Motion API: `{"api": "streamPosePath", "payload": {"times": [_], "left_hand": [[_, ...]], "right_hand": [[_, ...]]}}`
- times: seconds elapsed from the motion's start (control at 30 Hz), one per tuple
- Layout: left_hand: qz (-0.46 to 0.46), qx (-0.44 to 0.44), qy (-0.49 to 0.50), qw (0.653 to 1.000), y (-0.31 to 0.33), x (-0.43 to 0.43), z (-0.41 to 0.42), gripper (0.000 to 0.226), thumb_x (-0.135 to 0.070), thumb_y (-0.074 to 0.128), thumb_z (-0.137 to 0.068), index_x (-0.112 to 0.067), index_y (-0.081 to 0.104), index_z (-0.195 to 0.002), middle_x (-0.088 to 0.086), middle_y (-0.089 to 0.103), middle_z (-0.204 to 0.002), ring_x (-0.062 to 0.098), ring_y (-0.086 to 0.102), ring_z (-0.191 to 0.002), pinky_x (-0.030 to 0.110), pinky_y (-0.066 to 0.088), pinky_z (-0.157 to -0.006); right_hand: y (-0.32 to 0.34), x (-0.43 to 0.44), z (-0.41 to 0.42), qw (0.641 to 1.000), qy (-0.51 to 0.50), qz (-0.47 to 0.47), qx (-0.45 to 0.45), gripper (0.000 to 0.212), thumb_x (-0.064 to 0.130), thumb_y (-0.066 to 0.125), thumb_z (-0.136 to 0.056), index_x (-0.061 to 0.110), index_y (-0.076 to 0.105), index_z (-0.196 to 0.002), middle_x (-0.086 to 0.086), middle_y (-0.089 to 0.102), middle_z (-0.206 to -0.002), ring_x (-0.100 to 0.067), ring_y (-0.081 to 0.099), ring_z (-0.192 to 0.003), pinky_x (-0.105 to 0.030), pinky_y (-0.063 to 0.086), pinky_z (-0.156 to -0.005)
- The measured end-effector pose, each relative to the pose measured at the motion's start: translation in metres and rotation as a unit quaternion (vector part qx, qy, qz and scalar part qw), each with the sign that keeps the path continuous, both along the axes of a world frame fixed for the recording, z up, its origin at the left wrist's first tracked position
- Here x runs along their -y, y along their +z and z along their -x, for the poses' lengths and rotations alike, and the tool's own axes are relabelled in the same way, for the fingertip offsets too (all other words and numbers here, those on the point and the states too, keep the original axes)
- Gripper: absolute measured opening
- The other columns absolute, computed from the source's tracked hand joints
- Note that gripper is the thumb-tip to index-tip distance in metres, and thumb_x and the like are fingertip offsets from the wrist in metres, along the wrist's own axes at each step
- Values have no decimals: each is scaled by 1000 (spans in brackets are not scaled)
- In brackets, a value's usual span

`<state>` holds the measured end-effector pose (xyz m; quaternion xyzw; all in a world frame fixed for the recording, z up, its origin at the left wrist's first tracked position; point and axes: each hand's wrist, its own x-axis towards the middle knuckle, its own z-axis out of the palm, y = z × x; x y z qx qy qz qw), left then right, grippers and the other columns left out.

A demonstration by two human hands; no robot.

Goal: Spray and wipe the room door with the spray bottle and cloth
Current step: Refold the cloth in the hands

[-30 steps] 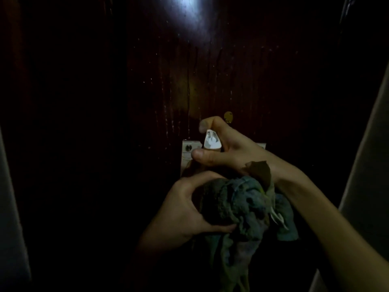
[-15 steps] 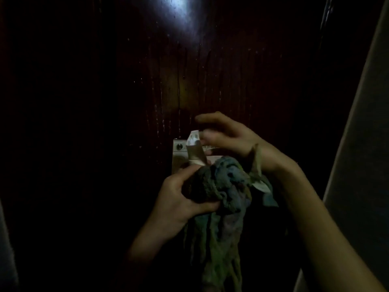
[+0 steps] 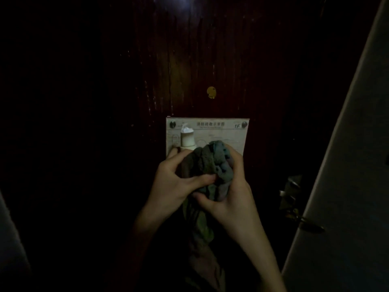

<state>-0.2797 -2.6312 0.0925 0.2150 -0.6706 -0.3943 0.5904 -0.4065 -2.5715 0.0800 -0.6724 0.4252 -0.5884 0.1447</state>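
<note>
left hand (image 3: 174, 182): grips spray bottle (image 3: 187, 137) and cloth (image 3: 212, 165), frame centre
right hand (image 3: 229, 194): clenched on cloth
door (image 3: 189, 60): dark, droplets upper centre

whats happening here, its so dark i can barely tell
A person stands close to a dark wooden door, both hands bunched around a grey-green cloth. The left hand also seems to hold the white spray bottle, whose top sticks up above the fingers; the right hand grips the cloth from the other side. They are in front of a pale notice fixed to the door. Streaks glint on the wood above, and the cloth is not on the door.
</note>
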Motion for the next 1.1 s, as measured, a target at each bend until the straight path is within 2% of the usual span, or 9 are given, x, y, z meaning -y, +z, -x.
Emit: {"api": "streamPosePath", "payload": {"times": [0.1,0.2,0.27,0.43,0.53,0.63,0.8,0.93,1.1], "left_hand": [[24,41,-42,998,3,-4,-3,32,-43,76,-64,-33,75,-95,1,58,-106,10,62,-107,20,46,-91],[9,-2,-119,993,-4,-6,-4,35,-43,56,-88,-24,74,-111,5,59,-120,23,55,-125,44,37,-110],[-17,-21,-90,996,-5,-3,-1,33,-39,52,-93,-27,74,-113,6,59,-127,20,55,-126,47,37,-112],[-50,-26,1,998,3,0,-3,28,-22,59,-94,-35,66,-119,-3,56,-136,-14,52,-116,14,43,-101],[-63,-58,0,996,3,3,-6,30,-19,59,-93,-32,67,-119,-2,57,-135,2,56,-122,28,46,-104],[-42,-80,39,995,8,4,-3,24,-18,57,-96,-31,72,-108,6,59,-128,8,61,-115,24,52,-95],[-14,-128,127,983,17,14,2,22,-16,56,-97,-28,74,-98,15,60,-120,13,66,-103,22,54,-82],[11,-145,153,977,21,16,4,21,-17,56,-98,-25,72,-107,16,60,-121,15,66,-105,28,55,-89],[33,-88,173,980,13,8,8,22,-19,53,-99,-33,68,-105,9,58,-118,7,63,-104,23,54,-85]], "right_hand": [[-7,-3,-1,997,-26,29,69,75,1,79,-76,38,39,-128,28,64,-112,9,63,-105,-9,48,-84],[-13,-8,-6,988,-40,39,147,65,5,78,-78,32,43,-126,31,65,-110,5,65,-104,-12,49,-82],[-15,-9,-9,981,-45,47,181,61,3,77,-78,30,45,-123,30,66,-108,6,65,-102,-11,50,-81],[-21,1,-6,954,-68,56,288,51,-5,73,-79,17,49,-118,5,66,-105,-2,66,-99,-15,51,-82],[-33,10,6,923,-102,36,369,48,-1,72,-81,24,50,-116,6,64,-104,4,65,-91,-16,51,-82],[-54,17,18,889,-122,-22,442,52,9,71,-85,17,48,-130,2,64,-113,-7,64,-101,-28,50,-92],[-86,28,20,848,-113,-114,505,54,15,70,-88,18,47,-137,-1,65,-116,-17,64,-103,-33,52,-88],[-102,38,11,785,-26,-193,588,48,20,70,-88,22,55,-134,-13,67,-123,-31,65,-112,-52,49,-100],[-100,34,-3,690,126,-314,640,58,50,64,-86,11,63,-128,-19,66,-126,-34,63,-117,-51,46,-103]]}}
